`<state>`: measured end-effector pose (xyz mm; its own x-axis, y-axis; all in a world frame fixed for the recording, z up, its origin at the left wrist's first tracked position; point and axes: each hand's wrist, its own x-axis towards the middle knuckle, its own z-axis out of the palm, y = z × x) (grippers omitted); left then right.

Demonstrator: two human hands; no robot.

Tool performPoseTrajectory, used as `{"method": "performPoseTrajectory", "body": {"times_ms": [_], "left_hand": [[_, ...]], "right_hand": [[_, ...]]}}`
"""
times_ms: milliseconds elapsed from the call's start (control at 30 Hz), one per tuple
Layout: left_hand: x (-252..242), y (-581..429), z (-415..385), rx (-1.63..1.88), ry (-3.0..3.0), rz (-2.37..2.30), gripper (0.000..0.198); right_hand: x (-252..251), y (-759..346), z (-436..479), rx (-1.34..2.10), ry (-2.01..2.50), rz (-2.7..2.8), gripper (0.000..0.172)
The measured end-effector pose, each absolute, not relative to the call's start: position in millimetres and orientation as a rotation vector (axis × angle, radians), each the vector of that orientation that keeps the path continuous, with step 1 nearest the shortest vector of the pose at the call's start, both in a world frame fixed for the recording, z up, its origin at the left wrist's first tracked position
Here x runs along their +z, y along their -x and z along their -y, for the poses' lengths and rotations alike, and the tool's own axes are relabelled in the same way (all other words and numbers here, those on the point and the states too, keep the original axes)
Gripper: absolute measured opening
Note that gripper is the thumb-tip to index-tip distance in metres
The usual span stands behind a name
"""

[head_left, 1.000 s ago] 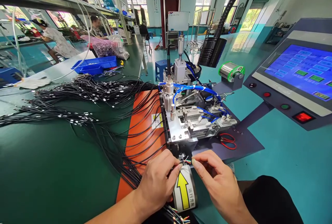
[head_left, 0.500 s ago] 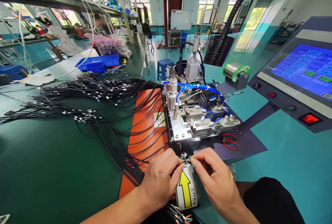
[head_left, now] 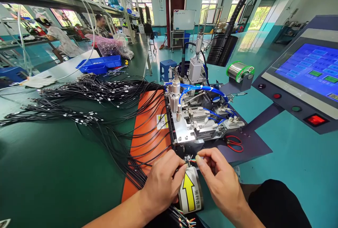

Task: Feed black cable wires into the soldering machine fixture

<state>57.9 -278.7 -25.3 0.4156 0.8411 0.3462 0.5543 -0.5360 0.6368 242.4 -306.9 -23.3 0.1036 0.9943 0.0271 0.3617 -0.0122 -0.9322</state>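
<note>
Between thumb and forefinger, my left hand [head_left: 167, 177] pinches the end of a black cable just above a rounded housing with a yellow arrow label [head_left: 188, 190]. Thin coloured wires [head_left: 193, 160] stick out of that cable end toward the right. At their tips, the thumb and finger of my right hand [head_left: 219, 178] are closed on the wires. Beyond my fingers stands a metal fixture machine [head_left: 204, 115] with blue air tubes; several black cables run into its left edge. Below my left wrist, a bundle of cables [head_left: 182, 217] shows bare coloured ends.
Piles of black cables [head_left: 97, 90] cover the green table at left, crossing an orange mat [head_left: 150, 110]. Red-handled scissors [head_left: 233, 143] lie right of the machine. A solder spool [head_left: 240, 72] and a control screen [head_left: 311, 66] stand at right. Two people sit in the left background.
My right fingers have shifted slightly up and right along the coloured wires, which now show more between my hands. My left hand has stayed nearly still.
</note>
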Motion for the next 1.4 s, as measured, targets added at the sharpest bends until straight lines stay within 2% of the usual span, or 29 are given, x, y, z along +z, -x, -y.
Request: {"method": "performPoseTrajectory", "body": {"times_ms": [133,333,900,1033,1200,1400], "left_hand": [[-26.8,-57.3,278.8,0.94,-2.202,-1.212,0.016],[-26.5,-56.9,278.7,0.964,-2.222,-1.213,0.015],[-22.2,-55.7,277.4,0.874,-2.167,-1.191,0.022],[-21.4,-55.5,277.3,0.848,-2.155,-1.194,0.022],[-21.0,-55.8,277.1,0.828,-2.128,-1.18,0.023],[-22.2,-54.7,275.6,0.866,-2.154,-1.117,0.022]], "right_hand": [[-28.5,-242.3,307.6,1.19,1.526,1.25,0.032],[-21.2,-231.7,302.4,1.431,1.36,1.075,0.031],[-18.6,-227.1,302.3,1.507,1.296,1.017,0.029],[-28.1,-251.8,302.5,1.271,1.475,1.282,0.029],[-64.3,-345.4,276.1,0.339,1.98,1.643,0.03],[-93.7,-422.9,247.2,0.27,2.162,1.909,0.035]]}}
